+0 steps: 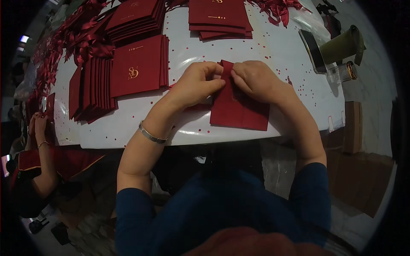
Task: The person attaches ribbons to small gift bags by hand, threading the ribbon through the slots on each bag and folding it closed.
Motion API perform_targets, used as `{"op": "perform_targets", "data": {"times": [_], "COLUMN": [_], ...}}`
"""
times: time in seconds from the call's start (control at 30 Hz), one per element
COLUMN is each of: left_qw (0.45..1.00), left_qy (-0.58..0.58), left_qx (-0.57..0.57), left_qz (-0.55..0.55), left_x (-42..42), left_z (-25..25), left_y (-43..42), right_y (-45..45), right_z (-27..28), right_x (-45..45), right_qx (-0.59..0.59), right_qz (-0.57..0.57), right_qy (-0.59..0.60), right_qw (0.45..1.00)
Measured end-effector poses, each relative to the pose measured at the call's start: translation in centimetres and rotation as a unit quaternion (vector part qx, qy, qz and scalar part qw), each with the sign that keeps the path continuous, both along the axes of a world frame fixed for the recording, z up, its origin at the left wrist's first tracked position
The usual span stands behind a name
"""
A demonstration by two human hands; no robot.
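Head view: a red packet lies flat near the near edge of the white worktop, its lower end towards that edge and its narrow upper end between the person's hands. The left hand, with a metal bangle on its forearm, pinches the packet's left side between thumb and fingers. The right hand is curled closed on the upper end, its fingertips partly hidden behind the knuckles, so it seems to be gripping there too. To the left of the hands stands a gold-printed red stack, with an upright row of red packets beside it, nearer the worktop's left edge. Another stack lies towards the far edge, and red ribbons heap at the far left corner. Small red dots are scattered over the surface. At the right edge are a black case, an olive cylinder and a clear jar. Beside the left edge, a co-worker's hand shows.
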State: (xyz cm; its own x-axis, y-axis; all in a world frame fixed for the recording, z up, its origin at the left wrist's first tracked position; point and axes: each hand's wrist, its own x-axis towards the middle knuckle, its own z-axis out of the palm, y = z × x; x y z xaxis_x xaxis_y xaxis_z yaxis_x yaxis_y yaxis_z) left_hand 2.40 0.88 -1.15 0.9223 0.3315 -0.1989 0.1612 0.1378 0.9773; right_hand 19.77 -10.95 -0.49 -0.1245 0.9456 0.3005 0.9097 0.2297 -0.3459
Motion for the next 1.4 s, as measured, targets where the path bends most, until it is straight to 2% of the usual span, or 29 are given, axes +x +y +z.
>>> {"op": "perform_targets", "data": {"times": [0.03,0.1,0.2,0.43,0.5,0.8,0.93,1.0,1.13,1.2,1.23,1.37,1.4], "left_qw": [1.000,0.998,1.000,0.998,1.000,0.998,0.995,0.999,0.998,0.998,0.999,0.999,0.996], "left_qy": [-0.001,0.041,0.026,0.027,0.016,0.037,0.065,0.024,-0.002,0.021,0.022,0.036,0.007], "left_qx": [-0.001,-0.045,-0.007,-0.047,-0.005,0.010,0.035,0.021,0.020,0.003,0.004,0.032,0.093], "left_qz": [0.001,0.018,0.015,0.014,0.023,0.048,0.074,0.044,0.051,0.061,0.035,-0.005,-0.009], "left_x": [0.0,-0.1,0.1,0.3,0.4,0.4,0.4,0.4,0.6,0.3,0.1,-0.3,-0.1], "left_z": [0.2,0.7,0.2,0.4,0.0,-0.5,0.4,-0.3,-0.3,0.7,0.9,1.6,0.9], "left_y": [0.0,0.0,-0.2,-0.5,-0.4,-0.1,-0.2,0.0,-0.3,0.0,0.2,0.1,0.1], "right_y": [-0.2,-0.7,-0.5,-0.9,-0.6,0.1,0.6,0.6,0.7,0.9,0.7,-0.2,-0.3], "right_z": [-0.3,-0.6,-1.1,-0.3,0.0,-1.6,-2.0,-1.9,-0.4,0.5,0.3,-1.5,-1.8], "right_x": [-0.4,-1.4,-1.6,-1.1,-1.2,-3.2,-3.0,-2.7,-1.9,-1.9,-1.6,-1.1,-1.2], "right_qx": [-0.001,0.091,0.147,0.061,0.019,0.099,0.113,0.067,0.013,0.032,0.066,0.123,0.136], "right_qz": [0.001,-0.071,-0.067,-0.027,-0.047,-0.108,-0.122,-0.077,-0.067,-0.132,-0.118,-0.053,-0.043], "right_qy": [-0.001,-0.056,-0.067,-0.033,-0.057,-0.209,-0.158,-0.096,-0.106,-0.099,-0.055,-0.045,-0.034], "right_qw": [1.000,0.992,0.985,0.997,0.997,0.967,0.973,0.990,0.992,0.986,0.989,0.990,0.989]}}
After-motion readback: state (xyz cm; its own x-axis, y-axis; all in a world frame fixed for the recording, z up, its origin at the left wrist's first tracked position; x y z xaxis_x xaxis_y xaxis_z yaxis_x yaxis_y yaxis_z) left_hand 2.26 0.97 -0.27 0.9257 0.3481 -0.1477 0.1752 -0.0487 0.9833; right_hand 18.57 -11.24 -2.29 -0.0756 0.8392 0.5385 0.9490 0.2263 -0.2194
